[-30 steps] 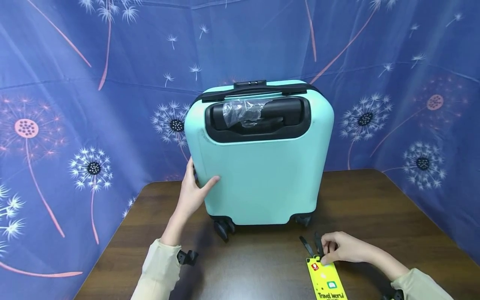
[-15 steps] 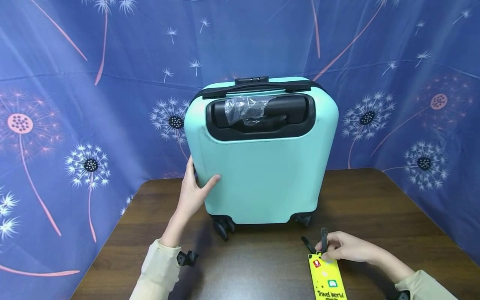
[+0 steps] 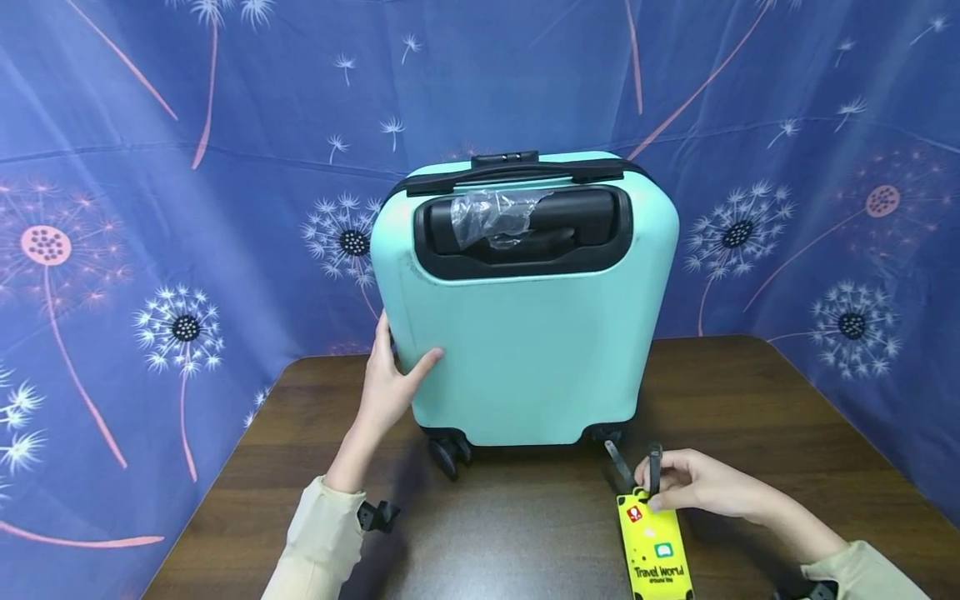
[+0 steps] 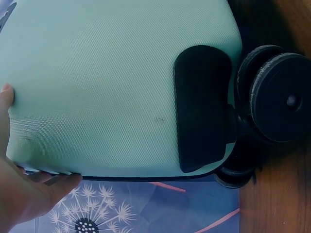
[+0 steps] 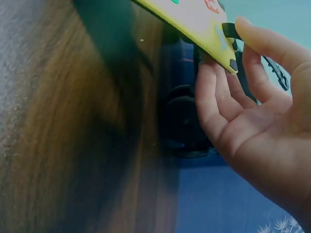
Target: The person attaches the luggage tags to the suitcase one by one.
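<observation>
A mint-green suitcase (image 3: 525,358) stands upright on its wheels, its black telescopic handle (image 3: 577,218) recessed and partly wrapped in clear plastic. My left hand (image 3: 386,387) grips its left side, thumb on the front face and fingers around the edge. In the left wrist view, the fingers of that hand (image 4: 29,194) reach under the rim, partly hidden. At the lower right, my right hand (image 3: 701,483) pinches the top of a yellow luggage tag (image 3: 652,546) by its black strap (image 3: 655,471). The right wrist view shows the tag (image 5: 194,24) tilted above the fingers.
A brown wooden table (image 3: 525,525) carries the suitcase. Behind it hangs a blue cloth (image 3: 510,75) printed with dandelions. A black caster wheel (image 4: 286,97) shows close up in the left wrist view.
My right hand has raised the luggage tag slightly, and its black strap ends have shifted, one now pointing straight up. The left hand keeps its hold on the suitcase, which has barely moved.
</observation>
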The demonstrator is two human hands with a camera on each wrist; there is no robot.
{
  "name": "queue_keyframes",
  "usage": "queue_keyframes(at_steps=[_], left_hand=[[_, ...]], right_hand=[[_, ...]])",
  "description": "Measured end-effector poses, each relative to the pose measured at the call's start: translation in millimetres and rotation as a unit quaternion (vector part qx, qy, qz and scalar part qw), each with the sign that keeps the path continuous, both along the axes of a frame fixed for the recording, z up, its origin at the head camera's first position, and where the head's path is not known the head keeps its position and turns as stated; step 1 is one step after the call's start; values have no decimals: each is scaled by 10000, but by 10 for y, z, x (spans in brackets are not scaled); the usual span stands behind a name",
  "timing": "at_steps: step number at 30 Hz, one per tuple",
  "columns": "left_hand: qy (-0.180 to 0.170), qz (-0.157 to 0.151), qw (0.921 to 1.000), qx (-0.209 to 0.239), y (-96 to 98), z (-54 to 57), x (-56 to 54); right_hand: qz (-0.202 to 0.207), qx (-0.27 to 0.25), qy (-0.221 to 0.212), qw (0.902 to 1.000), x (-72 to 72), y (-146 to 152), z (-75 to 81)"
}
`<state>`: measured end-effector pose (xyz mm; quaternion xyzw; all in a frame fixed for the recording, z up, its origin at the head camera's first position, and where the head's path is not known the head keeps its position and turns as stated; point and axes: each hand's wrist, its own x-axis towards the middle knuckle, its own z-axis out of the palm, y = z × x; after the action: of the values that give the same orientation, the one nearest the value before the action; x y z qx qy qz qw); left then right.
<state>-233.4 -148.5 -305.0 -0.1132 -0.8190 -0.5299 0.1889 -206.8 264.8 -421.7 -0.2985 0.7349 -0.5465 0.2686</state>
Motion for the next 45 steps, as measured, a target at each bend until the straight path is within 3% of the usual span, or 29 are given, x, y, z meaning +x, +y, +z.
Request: queue_keyframes(at_steps=[6, 13, 16, 26, 35, 45], left_hand=[[24, -12, 10000, 0, 3, -8, -20], [116, 63, 9999, 7, -95, -244, -249], [206, 78, 9998, -10, -110, -284, -276], [280, 122, 9995, -40, -103, -282, -262], [246, 132, 9996, -10, -95, -300, -238], [270, 137, 9994, 167, -73, -292, -215]], right_hand=[[46, -177, 199, 9996, 80, 6, 122], [-157, -17, 1157, 9932, 152, 11, 325], [-298, 84, 1421, 9894, 162, 23, 414], [-1135, 434, 2594, 9581, 237, 26, 658], [-1742, 607, 2566, 9488, 310, 45, 851], [-2253, 567, 3151, 9202, 372, -13, 1118]])
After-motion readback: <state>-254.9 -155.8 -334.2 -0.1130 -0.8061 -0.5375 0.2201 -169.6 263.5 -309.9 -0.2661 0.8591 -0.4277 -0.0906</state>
